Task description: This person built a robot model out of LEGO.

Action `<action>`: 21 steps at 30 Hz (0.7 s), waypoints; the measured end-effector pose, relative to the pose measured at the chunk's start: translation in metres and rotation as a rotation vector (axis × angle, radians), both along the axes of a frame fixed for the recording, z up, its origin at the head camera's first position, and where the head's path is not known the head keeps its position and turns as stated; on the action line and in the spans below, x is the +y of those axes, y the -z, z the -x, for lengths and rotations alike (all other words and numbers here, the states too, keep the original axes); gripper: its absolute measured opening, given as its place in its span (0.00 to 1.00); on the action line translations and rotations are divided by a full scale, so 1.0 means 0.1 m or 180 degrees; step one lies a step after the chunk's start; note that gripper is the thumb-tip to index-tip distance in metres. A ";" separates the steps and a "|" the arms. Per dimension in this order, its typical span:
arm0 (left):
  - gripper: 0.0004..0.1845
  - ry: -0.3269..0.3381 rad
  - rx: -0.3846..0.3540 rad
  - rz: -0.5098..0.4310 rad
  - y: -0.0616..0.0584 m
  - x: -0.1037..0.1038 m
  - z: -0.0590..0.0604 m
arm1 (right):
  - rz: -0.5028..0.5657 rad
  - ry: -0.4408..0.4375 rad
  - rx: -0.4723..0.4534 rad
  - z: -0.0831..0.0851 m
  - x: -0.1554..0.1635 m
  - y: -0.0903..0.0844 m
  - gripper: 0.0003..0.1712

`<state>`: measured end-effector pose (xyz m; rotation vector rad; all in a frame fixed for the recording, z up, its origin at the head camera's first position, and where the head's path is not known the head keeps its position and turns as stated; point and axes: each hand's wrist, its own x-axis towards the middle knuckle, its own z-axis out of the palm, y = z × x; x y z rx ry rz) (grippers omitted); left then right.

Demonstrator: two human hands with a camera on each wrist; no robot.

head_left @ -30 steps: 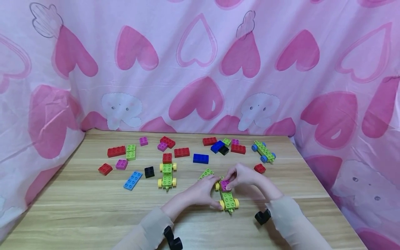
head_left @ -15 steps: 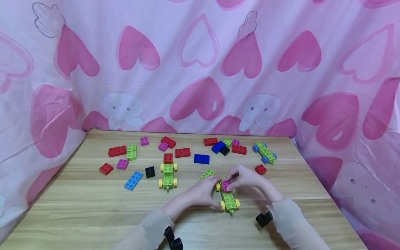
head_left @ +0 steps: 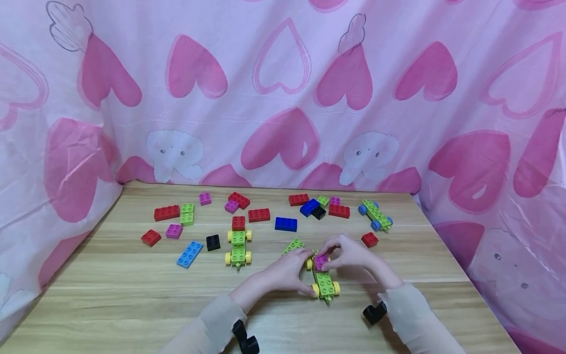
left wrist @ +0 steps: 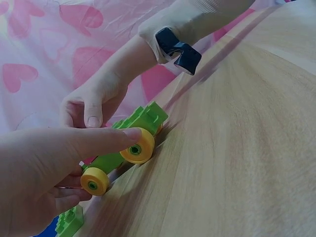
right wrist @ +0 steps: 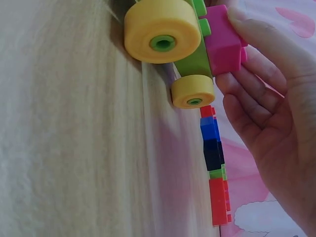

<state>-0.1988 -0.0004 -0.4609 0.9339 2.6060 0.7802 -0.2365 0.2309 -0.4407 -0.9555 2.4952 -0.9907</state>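
Observation:
A green toy car base (head_left: pixel 325 283) with yellow wheels stands on the table right of centre. My left hand (head_left: pixel 286 273) grips it from the left; in the left wrist view, the thumb lies on one yellow wheel (left wrist: pixel 140 148) and the fingers are partly hidden behind the base. Between the thumb and fingers of my right hand (head_left: pixel 347 253) is a magenta brick (head_left: pixel 320 262), pinched at the far end of that base. The right wrist view has the magenta brick (right wrist: pixel 222 43) against the green studs; whether it is fully seated I cannot tell. A green plate (head_left: pixel 294 245) lies partly behind the left hand.
Left of the hands stands another yellow-wheeled car base (head_left: pixel 238 250), with a red brick (head_left: pixel 239 223) at its far end. A blue-wheeled base (head_left: pixel 375 216) is at the back right. Several loose bricks lie along the back and left, including a light blue plate (head_left: pixel 190 254).
Both hands keep their places on the car base and the magenta brick. The whole head view has shifted slightly; otherwise the bricks lie as before.

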 end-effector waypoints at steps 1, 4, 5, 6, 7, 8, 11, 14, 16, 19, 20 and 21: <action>0.54 0.0003 0.0010 0.0002 0.00 0.00 0.00 | 0.0009 0.0008 0.0006 0.00 0.00 0.00 0.14; 0.54 0.0008 0.0010 0.0008 0.00 0.00 0.00 | 0.0038 -0.0006 0.0027 -0.01 0.00 0.00 0.14; 0.54 0.0008 0.0006 0.0011 0.00 0.00 0.00 | 0.0042 -0.0013 0.0036 -0.02 0.00 0.00 0.15; 0.54 0.0008 0.0000 0.0015 -0.01 0.00 0.00 | 0.0029 -0.0003 0.0033 -0.02 0.00 0.00 0.15; 0.54 0.0008 -0.0002 0.0021 -0.01 0.00 0.00 | 0.0025 0.0004 0.0021 -0.02 0.00 0.00 0.15; 0.54 0.0010 -0.0006 0.0027 -0.01 0.00 -0.01 | 0.0025 0.0004 0.0003 -0.02 0.00 0.00 0.15; 0.54 0.0019 -0.0020 0.0040 -0.02 -0.01 -0.01 | 0.0023 0.0006 -0.0044 -0.02 0.01 0.01 0.15; 0.54 0.0042 -0.0032 0.0048 -0.03 -0.01 -0.01 | 0.0046 -0.0054 -0.0046 -0.01 0.03 0.02 0.16; 0.54 0.0059 -0.0028 0.0054 -0.03 -0.01 -0.01 | 0.0050 -0.0100 -0.0012 -0.01 0.03 0.02 0.16; 0.53 0.0078 -0.0040 0.0062 -0.04 -0.01 -0.01 | 0.0050 -0.0133 -0.0010 -0.01 0.04 0.02 0.16; 0.53 0.0085 -0.0044 0.0066 -0.05 -0.02 0.00 | 0.0042 -0.0130 -0.0020 -0.01 0.04 0.02 0.16; 0.53 0.0094 -0.0041 0.0074 -0.05 -0.02 0.00 | 0.0035 -0.0118 -0.0032 -0.01 0.04 0.02 0.16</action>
